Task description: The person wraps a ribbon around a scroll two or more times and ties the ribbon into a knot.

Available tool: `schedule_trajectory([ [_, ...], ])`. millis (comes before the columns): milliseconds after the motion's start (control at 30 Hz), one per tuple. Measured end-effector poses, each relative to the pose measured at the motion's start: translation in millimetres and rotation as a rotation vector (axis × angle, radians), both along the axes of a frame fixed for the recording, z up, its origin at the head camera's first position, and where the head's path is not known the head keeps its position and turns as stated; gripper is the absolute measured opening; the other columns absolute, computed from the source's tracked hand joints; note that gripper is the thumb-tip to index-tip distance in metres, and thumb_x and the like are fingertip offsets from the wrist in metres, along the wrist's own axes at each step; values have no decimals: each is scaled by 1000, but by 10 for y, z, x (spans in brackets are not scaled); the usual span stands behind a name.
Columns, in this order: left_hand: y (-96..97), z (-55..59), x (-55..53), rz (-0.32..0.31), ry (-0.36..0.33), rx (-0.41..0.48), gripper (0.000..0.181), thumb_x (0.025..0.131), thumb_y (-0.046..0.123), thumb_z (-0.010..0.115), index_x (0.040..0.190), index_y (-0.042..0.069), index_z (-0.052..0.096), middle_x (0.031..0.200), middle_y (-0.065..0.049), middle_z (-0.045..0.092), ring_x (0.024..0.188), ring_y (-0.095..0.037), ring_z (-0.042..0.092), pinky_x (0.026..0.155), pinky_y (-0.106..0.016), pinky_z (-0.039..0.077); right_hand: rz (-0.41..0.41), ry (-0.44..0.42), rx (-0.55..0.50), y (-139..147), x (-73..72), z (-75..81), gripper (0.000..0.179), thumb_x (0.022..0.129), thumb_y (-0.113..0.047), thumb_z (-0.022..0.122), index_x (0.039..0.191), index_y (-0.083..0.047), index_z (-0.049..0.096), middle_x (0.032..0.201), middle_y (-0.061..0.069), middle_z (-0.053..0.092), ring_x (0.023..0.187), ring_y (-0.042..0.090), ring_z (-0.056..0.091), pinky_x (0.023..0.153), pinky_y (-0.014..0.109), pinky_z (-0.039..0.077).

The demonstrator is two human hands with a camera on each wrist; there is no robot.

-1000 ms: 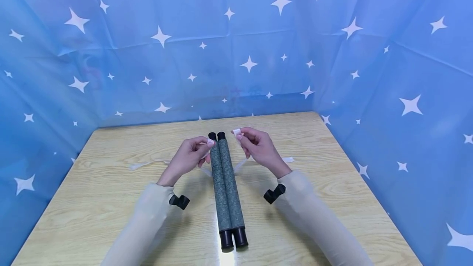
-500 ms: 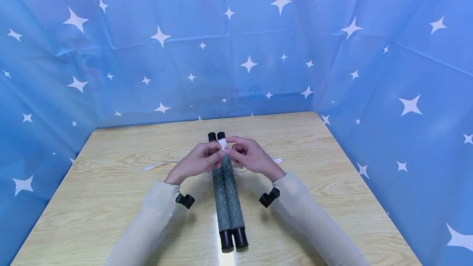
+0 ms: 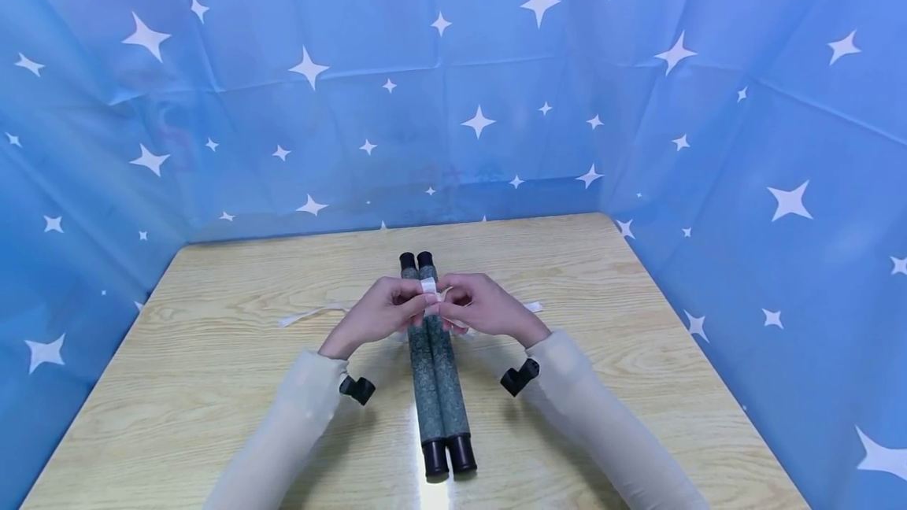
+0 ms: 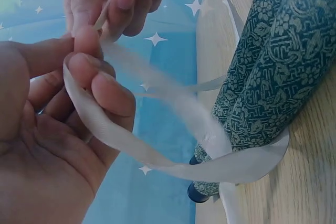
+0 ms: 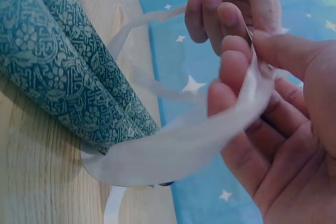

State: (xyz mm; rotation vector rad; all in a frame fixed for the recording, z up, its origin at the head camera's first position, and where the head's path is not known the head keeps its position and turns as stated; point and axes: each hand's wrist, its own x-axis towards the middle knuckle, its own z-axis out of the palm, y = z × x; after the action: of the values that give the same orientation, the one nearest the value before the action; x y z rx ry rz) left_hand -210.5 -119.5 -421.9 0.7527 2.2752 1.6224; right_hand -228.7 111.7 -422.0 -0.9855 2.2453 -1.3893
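A scroll (image 3: 448, 384), rolled from both ends into two green patterned rolls with dark end knobs, lies lengthwise on the table. Over its far half, my left hand (image 3: 379, 312) and right hand (image 3: 485, 307) meet, fingertips close together. Each pinches a part of a white ribbon (image 4: 126, 142) between thumb and fingers. In the right wrist view the ribbon (image 5: 173, 148) loops loosely from the fingers down around the scroll. Overlapping fingers hide where the ribbon strands cross.
The wooden table (image 3: 234, 384) reaches back to a blue star-printed curtain (image 3: 397, 38), which also hangs along both sides. One ribbon tail (image 3: 305, 315) trails on the table to the left, another ribbon end (image 3: 533, 307) to the right.
Both hands, apart a second ago with a ribbon end in each, have come together above the scroll and lowered slightly. The left ribbon tail has slid a little inward. The scroll has stayed put.
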Motion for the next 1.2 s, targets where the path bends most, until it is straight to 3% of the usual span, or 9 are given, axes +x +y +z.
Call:
schedule_trajectory([
  [100, -9, -3, 0, 36, 24, -12, 35, 107, 31, 55, 85, 6, 67, 75, -27, 59, 50, -13, 43, 48, -26, 38, -36, 22, 41, 32, -19, -1, 21, 104, -33, 62, 98, -13, 65, 75, 14, 69, 62, 27, 62, 59, 29, 50],
  [233, -29, -6, -17, 100, 47, -18, 37, 107, 31, 56, 86, 3, 66, 73, -22, 61, 50, -13, 44, 46, -26, 37, -107, 54, 63, 122, -42, 35, 24, 104, -33, 62, 91, -13, 67, 79, 9, 68, 67, 27, 61, 59, 29, 49],
  [400, -49, -18, -37, 146, 29, -3, 31, 107, 28, 56, 89, 7, 69, 74, -20, 62, 52, -14, 45, 46, -25, 37, -209, 150, 73, 274, -80, 138, 22, 102, -32, 65, 87, -16, 68, 96, -1, 68, 84, 22, 61, 74, 33, 54],
  [533, -43, -6, -41, 202, 32, -13, 30, 107, 27, 56, 93, 4, 70, 73, -16, 64, 53, -21, 50, 47, -25, 38, -283, 176, 33, 433, -98, 243, 28, 100, -33, 68, 79, -17, 63, 110, -3, 70, 98, 19, 63, 86, 40, 52],
  [733, -29, -9, -66, 267, 48, 15, 31, 107, 27, 57, 91, 4, 68, 72, -11, 66, 53, -17, 53, 47, -25, 39, -352, 221, -5, 633, 91, 534, 28, 101, -37, 66, 79, -20, 65, 84, -2, 64, 86, 20, 59, 79, 41, 45],
  [833, -16, -5, -70, 278, 48, 31, 33, 107, 27, 56, 92, 0, 67, 71, -6, 65, 53, -17, 54, 46, -25, 38, -288, 290, -58, 670, 270, 682, 25, 101, -26, 67, 77, -22, 65, 73, -3, 57, 73, 17, 54, 73, 35, 44],
  [1000, 2, 0, -75, 309, 55, 36, 33, 107, 29, 56, 88, 4, 65, 71, -3, 65, 55, -19, 56, 47, -27, 40, -10, 442, -149, 597, 532, 795, 25, 94, -2, 71, 84, -24, 74, 71, -8, 59, 64, 7, 48, 59, 26, 42],
  [1133, 17, -2, -85, 324, 48, 45, 33, 108, 29, 55, 87, 6, 66, 74, -11, 66, 56, -20, 58, 50, -30, 44, 228, 464, -47, 450, 673, 790, 13, 96, -11, 72, 93, -22, 78, 77, -11, 65, 73, 0, 56, 65, 20, 50],
  [1200, 25, -2, -93, 323, 42, 59, 33, 108, 29, 55, 89, 4, 66, 78, -19, 67, 57, -19, 58, 51, -32, 45, 286, 438, 33, 395, 685, 760, 11, 99, -19, 69, 96, -21, 80, 80, -12, 69, 77, -3, 60, 70, 20, 54],
])
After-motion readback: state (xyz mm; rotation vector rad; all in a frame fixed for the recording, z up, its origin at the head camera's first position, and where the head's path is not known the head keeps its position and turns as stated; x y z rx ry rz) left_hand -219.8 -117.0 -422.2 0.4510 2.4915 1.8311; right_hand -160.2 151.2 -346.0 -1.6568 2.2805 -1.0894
